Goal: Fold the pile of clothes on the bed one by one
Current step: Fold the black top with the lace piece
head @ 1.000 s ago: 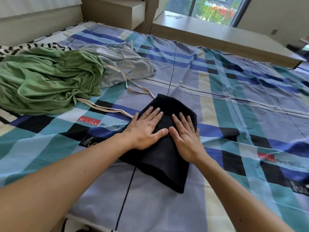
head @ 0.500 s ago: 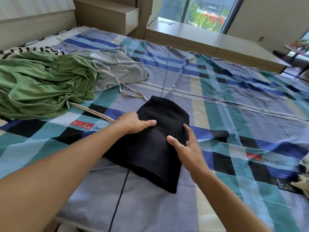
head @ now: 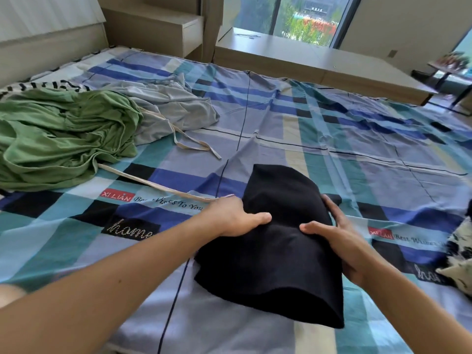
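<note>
While our left grip (head: 235, 218) and right grip (head: 339, 238) clasped the folded black garment (head: 275, 264), the green garment (head: 63, 136) and grey garment (head: 176, 111) lay unfolded.

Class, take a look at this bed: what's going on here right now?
A person is folding clothes on the bed. The left hand and right hand grip a folded black garment by its two sides, thumbs on top. Farther left, a green garment and a grey garment lie crumpled, not yet folded.
</note>
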`<state>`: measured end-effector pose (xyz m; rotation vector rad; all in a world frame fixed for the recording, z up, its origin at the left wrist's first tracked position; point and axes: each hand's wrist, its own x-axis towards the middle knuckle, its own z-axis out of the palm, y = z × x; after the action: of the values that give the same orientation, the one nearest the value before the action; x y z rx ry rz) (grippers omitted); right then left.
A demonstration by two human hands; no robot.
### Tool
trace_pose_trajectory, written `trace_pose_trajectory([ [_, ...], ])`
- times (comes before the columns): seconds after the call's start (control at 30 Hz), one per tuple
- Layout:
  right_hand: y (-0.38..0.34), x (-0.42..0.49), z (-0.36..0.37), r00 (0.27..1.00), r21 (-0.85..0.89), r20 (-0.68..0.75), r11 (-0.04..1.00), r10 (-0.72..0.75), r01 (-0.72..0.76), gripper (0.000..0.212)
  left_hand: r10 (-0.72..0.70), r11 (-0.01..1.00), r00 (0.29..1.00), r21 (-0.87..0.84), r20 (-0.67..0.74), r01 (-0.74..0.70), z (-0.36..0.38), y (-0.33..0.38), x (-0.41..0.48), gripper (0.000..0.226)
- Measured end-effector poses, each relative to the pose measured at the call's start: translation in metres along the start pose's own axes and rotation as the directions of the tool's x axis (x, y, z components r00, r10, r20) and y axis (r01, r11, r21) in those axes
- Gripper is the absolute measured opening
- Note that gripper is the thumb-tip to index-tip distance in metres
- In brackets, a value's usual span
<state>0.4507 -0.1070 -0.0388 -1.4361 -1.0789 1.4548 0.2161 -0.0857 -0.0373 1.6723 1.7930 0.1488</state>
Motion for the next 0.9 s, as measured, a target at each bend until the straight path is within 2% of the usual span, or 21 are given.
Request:
trace_pose_trajectory([
  [0.13,0.018,-0.02,-0.018,1.0,-0.011,0.002,0.999,-0.03,0.03,0.098,-0.024,0.996,0.999,-0.087,-0.03,0.021,0.015,0.013,-0.004,0.089],
  [0.23,0.027,-0.028,-0.018,0.997,0.022,0.017,0.997,-0.071,0.071,0.093,-0.061,0.959,0.997,-0.273,0.053,0.073,0.011,0.013,-0.003,0.082],
  [0.3,0.027,-0.031,-0.021,0.993,0.002,0.089,0.997,-0.078,0.078,0.097,-0.011,0.941,0.994,-0.334,0.111,0.048,0.008,0.008,0.0,0.074],
  [0.37,0.027,-0.034,-0.027,0.986,-0.016,0.151,0.997,-0.071,0.074,0.1,0.067,0.95,0.987,-0.311,0.149,-0.018,0.01,0.007,0.003,0.065],
  [0.5,0.03,-0.035,-0.028,0.978,-0.015,0.192,0.996,-0.08,0.084,0.095,0.106,0.906,0.981,-0.422,0.16,-0.029,0.01,0.001,-0.013,0.073],
  [0.53,0.029,-0.038,-0.044,0.984,-0.009,0.147,0.994,-0.102,0.105,0.093,0.189,0.873,0.968,-0.479,0.165,-0.089,0.02,0.016,-0.008,0.068],
  [0.6,0.017,-0.04,-0.052,0.983,-0.006,0.118,0.99,-0.138,0.14,0.088,0.223,0.794,0.965,-0.601,0.139,-0.097,0.03,0.024,-0.013,0.057],
  [0.67,-0.001,-0.046,-0.072,0.978,-0.056,0.075,0.979,-0.193,0.197,0.084,0.221,0.734,0.969,-0.672,0.106,-0.094,0.032,0.041,-0.008,0.062],
  [0.7,-0.012,-0.049,-0.086,0.971,-0.086,0.045,0.967,-0.235,0.238,0.083,0.227,0.729,0.965,-0.679,0.132,-0.079,0.032,0.058,-0.004,0.067],
  [0.77,-0.038,-0.061,-0.12,0.948,-0.117,-0.028,0.942,-0.318,0.313,0.083,0.306,0.705,0.944,-0.696,0.123,-0.138,0.03,0.098,0.013,0.072],
  [0.83,-0.062,-0.077,-0.154,0.91,-0.143,-0.126,0.915,-0.396,0.378,0.082,0.389,0.713,0.918,-0.656,0.073,-0.249,0.023,0.161,0.013,0.057],
  [0.9,-0.083,-0.096,-0.189,0.841,-0.157,-0.277,0.885,-0.465,0.438,0.082,0.494,0.696,0.868,-0.616,0.04,-0.368,0.014,0.239,0.002,0.04],
])
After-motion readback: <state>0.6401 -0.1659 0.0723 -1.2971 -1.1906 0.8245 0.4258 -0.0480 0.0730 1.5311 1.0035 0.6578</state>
